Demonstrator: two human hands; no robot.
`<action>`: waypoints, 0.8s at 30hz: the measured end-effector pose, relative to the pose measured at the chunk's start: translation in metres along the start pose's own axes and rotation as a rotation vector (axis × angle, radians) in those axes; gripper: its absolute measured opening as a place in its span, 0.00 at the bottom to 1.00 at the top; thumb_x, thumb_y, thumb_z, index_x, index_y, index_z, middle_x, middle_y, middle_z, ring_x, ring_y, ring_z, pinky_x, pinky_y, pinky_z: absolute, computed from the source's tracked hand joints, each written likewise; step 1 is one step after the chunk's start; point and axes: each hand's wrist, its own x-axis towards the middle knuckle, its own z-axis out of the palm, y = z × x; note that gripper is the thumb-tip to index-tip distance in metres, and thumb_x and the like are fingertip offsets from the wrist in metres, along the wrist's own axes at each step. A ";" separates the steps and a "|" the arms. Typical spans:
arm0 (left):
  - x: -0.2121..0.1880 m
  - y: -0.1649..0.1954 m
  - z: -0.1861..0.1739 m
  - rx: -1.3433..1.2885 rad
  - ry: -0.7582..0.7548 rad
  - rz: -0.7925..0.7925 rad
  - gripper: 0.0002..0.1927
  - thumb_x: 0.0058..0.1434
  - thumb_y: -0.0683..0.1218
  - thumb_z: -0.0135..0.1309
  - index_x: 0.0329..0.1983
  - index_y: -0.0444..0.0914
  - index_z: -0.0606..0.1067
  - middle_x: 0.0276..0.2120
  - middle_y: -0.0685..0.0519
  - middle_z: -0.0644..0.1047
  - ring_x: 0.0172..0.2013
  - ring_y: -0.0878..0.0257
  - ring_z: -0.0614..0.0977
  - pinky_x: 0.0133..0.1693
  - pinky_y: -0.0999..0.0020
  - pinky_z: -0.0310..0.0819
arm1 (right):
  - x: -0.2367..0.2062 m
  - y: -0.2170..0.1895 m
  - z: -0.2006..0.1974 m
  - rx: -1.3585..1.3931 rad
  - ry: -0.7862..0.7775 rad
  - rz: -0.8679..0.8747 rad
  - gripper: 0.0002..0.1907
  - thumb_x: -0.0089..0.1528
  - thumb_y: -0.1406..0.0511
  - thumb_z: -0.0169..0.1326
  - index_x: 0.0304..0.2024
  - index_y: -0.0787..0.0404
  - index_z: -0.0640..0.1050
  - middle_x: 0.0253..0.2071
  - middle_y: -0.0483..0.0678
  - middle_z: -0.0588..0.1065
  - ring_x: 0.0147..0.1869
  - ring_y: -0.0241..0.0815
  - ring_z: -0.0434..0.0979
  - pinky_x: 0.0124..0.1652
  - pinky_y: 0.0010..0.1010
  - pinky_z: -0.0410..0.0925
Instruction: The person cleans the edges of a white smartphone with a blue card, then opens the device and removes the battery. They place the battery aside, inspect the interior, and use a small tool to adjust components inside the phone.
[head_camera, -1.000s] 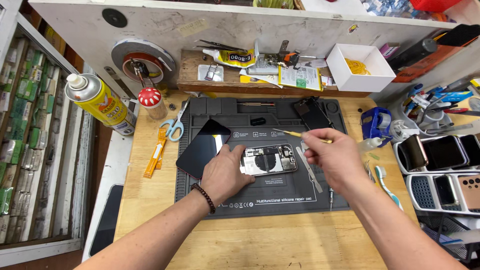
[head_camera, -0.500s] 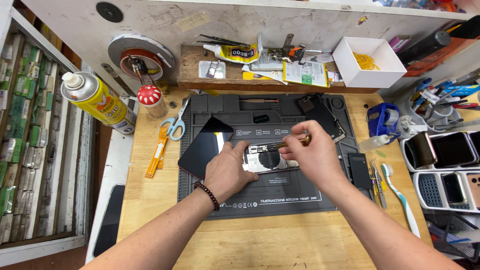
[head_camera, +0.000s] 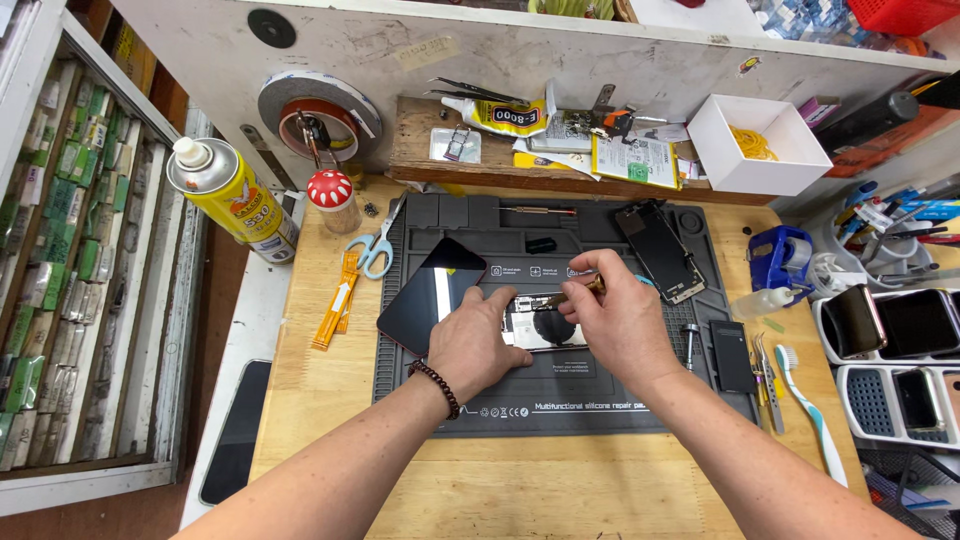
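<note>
The opened phone (head_camera: 535, 328) lay on the grey repair mat (head_camera: 560, 400), its dark screen (head_camera: 430, 295) lifted and tilted at the left side. The left hand (head_camera: 478, 345) rested flat, fingers spread, pinning the phone body. The right hand (head_camera: 618, 315) was closed around a thin yellow-handled tool (head_camera: 570, 293), tip angled into the phone. Risk noted: a slip of the tip could gouge internal parts; the propped screen could fall or strain its connection if the body shifted.
</note>
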 end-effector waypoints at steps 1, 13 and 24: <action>0.000 0.000 0.000 -0.001 0.004 0.007 0.46 0.43 0.55 0.74 0.67 0.49 0.68 0.54 0.46 0.73 0.50 0.49 0.81 0.48 0.55 0.79 | 0.000 0.001 0.001 0.003 0.001 0.005 0.11 0.65 0.67 0.54 0.49 0.62 0.74 0.38 0.50 0.82 0.39 0.38 0.87 0.37 0.28 0.80; 0.001 -0.002 0.001 0.008 0.003 0.022 0.47 0.43 0.55 0.74 0.67 0.49 0.68 0.54 0.45 0.73 0.49 0.49 0.82 0.48 0.56 0.80 | 0.001 0.004 0.004 0.020 0.003 0.003 0.11 0.65 0.67 0.54 0.49 0.62 0.74 0.38 0.50 0.82 0.40 0.39 0.87 0.36 0.28 0.80; 0.002 -0.001 0.000 0.015 -0.028 0.010 0.48 0.44 0.56 0.74 0.69 0.49 0.66 0.54 0.46 0.73 0.48 0.52 0.83 0.47 0.58 0.81 | 0.000 -0.004 0.005 -0.001 -0.021 0.046 0.11 0.65 0.67 0.53 0.50 0.61 0.74 0.39 0.50 0.82 0.40 0.38 0.87 0.37 0.27 0.80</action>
